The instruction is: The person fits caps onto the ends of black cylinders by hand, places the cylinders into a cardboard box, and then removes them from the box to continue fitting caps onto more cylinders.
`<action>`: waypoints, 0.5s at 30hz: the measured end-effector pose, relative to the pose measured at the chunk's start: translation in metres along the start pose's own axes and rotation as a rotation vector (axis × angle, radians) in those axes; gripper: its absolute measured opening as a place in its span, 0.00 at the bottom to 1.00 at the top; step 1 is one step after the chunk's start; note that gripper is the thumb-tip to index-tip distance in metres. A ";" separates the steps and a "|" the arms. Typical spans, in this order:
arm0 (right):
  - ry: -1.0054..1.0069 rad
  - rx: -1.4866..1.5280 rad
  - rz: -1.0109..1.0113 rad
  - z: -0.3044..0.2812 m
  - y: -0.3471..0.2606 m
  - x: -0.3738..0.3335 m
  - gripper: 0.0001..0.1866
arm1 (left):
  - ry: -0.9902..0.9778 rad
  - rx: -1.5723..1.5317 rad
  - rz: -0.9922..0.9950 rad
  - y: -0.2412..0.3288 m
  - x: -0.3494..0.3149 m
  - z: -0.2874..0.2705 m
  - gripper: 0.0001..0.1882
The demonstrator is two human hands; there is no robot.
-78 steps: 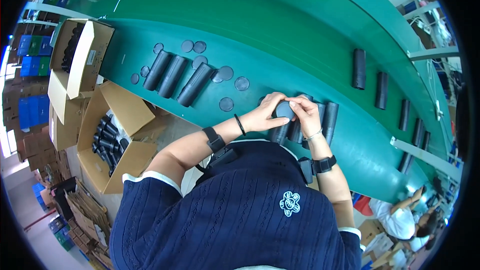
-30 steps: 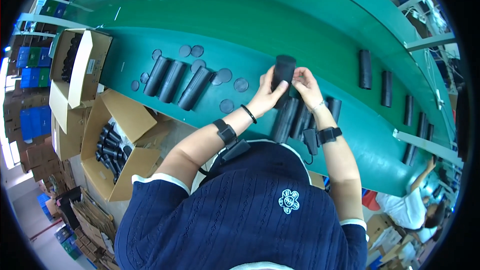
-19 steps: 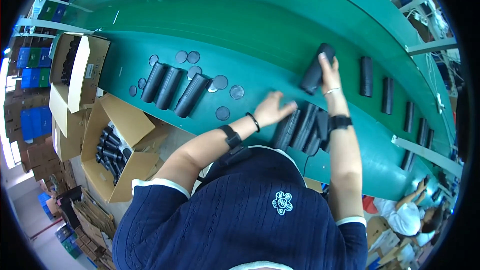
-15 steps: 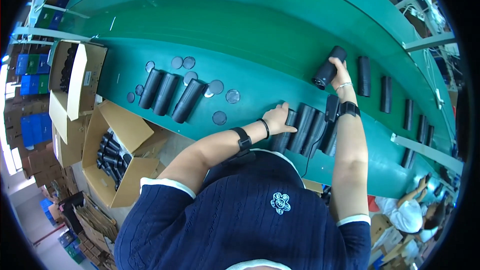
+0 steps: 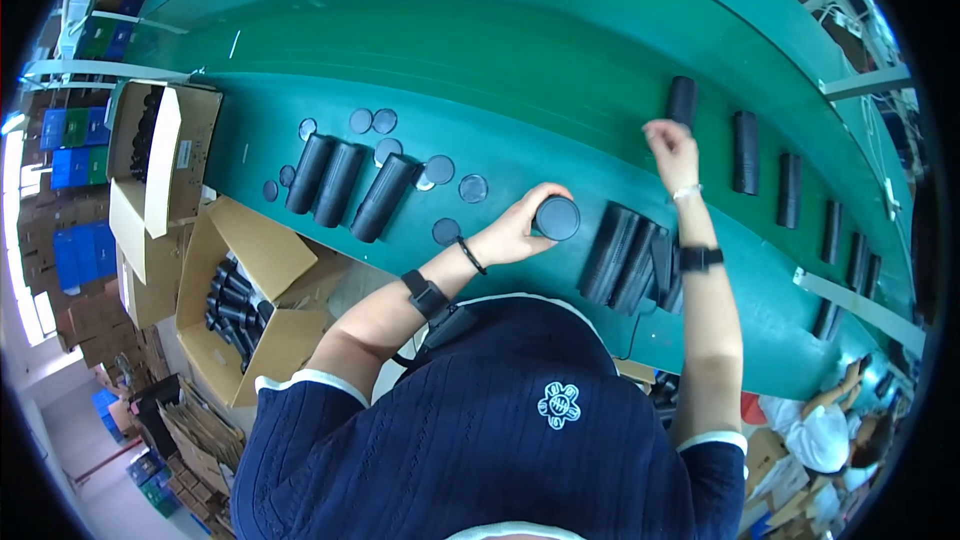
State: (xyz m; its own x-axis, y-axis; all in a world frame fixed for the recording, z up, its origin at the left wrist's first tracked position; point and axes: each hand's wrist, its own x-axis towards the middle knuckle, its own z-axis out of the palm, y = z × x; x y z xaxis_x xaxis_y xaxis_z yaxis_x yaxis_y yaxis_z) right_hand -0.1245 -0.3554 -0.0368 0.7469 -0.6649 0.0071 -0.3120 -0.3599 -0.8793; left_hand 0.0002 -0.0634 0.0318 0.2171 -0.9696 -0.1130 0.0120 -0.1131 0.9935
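Note:
My left hand [image 5: 520,228] is closed around a black cylinder [image 5: 557,218], whose round flat end faces up. On the green belt at the far right lies another black cylinder [image 5: 683,98]. Just below it is my right hand [image 5: 673,150], holding nothing, its fingers loosely bent and a little blurred. Between my hands, near the front edge, several black ribbed cylinders [image 5: 612,252] lie side by side, partly hidden by the device on my right wrist. To the left are three black cylinders [image 5: 340,185] with several dark round discs [image 5: 473,188] around them.
More cylinders [image 5: 746,152] lie along the belt [image 5: 450,50] to the right. Open cardboard boxes [image 5: 285,245] with black parts stand off the table's left end. A metal bar [image 5: 845,295] crosses at the right, and another person [image 5: 815,430] works beyond it.
My right hand has let go of its cylinder on the belt and drawn back slightly. My left hand has lifted a cylinder from the front row, moved it left and turned it end up.

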 end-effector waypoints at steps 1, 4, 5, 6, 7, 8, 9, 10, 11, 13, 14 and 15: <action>-0.206 0.280 0.151 0.011 -0.039 -0.019 0.10 | 0.020 0.003 -0.006 -0.001 -0.004 -0.004 0.32; -0.481 0.661 0.379 0.041 -0.105 -0.084 0.08 | -0.001 -0.036 0.008 -0.003 -0.004 -0.007 0.32; -0.451 0.763 0.386 0.048 -0.113 -0.096 0.08 | -0.012 -0.044 0.041 -0.006 -0.003 -0.007 0.34; -0.423 0.864 0.392 0.053 -0.117 -0.104 0.08 | -0.015 -0.048 0.042 -0.012 -0.003 -0.006 0.34; -0.378 0.835 0.363 0.057 -0.118 -0.109 0.08 | -0.025 -0.065 -0.006 -0.015 -0.003 -0.004 0.35; -0.375 0.833 0.365 0.059 -0.118 -0.112 0.08 | -0.033 -0.081 -0.053 -0.018 -0.003 -0.003 0.36; -0.353 0.825 0.345 0.060 -0.117 -0.113 0.07 | -0.035 -0.082 -0.052 -0.021 -0.003 -0.002 0.36; -0.329 0.817 0.328 0.063 -0.117 -0.116 0.07 | -0.034 -0.040 -0.028 -0.019 -0.005 -0.001 0.36; -0.326 0.818 0.328 0.065 -0.118 -0.118 0.07 | -0.032 0.002 -0.002 -0.017 -0.006 0.000 0.35; -0.258 0.797 0.279 0.070 -0.121 -0.115 0.08 | -0.053 -0.048 0.000 -0.011 -0.002 -0.007 0.35; -0.254 0.793 0.271 0.071 -0.123 -0.112 0.08 | -0.073 -0.099 0.002 -0.008 -0.001 -0.010 0.36; -0.288 0.819 0.300 0.073 -0.125 -0.110 0.07 | -0.013 0.073 0.068 -0.007 -0.004 -0.013 0.36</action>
State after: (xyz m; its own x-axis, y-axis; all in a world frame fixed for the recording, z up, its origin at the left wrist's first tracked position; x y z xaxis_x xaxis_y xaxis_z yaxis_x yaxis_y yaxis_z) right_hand -0.1246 -0.1896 0.0372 0.8534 -0.4272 -0.2986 -0.0852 0.4508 -0.8885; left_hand 0.0119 -0.0558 0.0255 0.2020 -0.9783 -0.0456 -0.0738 -0.0616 0.9954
